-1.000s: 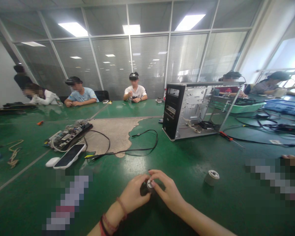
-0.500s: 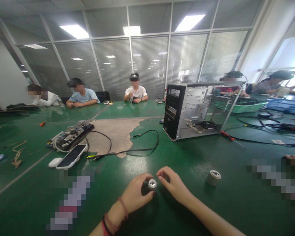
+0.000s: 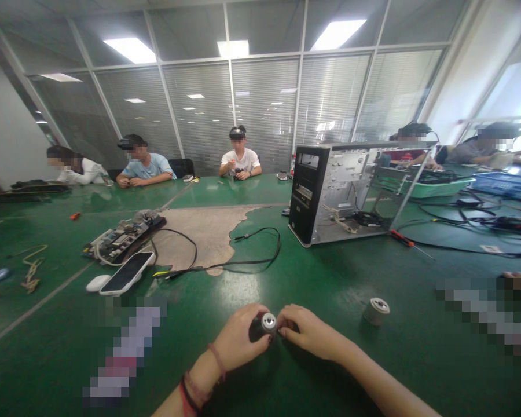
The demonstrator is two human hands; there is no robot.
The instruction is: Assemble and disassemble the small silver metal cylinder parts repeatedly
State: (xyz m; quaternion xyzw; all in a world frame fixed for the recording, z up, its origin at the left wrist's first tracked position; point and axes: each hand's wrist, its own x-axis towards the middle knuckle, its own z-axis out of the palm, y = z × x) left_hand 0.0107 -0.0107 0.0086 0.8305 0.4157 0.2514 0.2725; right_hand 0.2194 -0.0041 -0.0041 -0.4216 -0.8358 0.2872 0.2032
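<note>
My left hand [image 3: 242, 337] curls its thumb and fingers around a small metal cylinder [image 3: 268, 322], which has a silvery round top with a dark centre and small holes. From the other side, my right hand [image 3: 301, 330] comes close, its thumb and fingertips pinched together at the cylinder's right edge. Anything between those fingertips is too small or hidden to make out. A second, similar metal cylinder [image 3: 377, 311] stands upright on the green table, to the right of my hands.
An opened computer case [image 3: 306, 197] stands beyond my hands, a red screwdriver [image 3: 403, 238] at its corner. Left lie a phone [image 3: 128, 273], a white earphone case [image 3: 98, 283], a circuit board [image 3: 128, 236] and a black cable [image 3: 247, 263]. Several people sit around; baskets [image 3: 438, 188] are at right.
My right hand has moved slightly left and down, bringing its fingertips from a small gap up to the cylinder. The left hand keeps its hold. The second cylinder stays in place.
</note>
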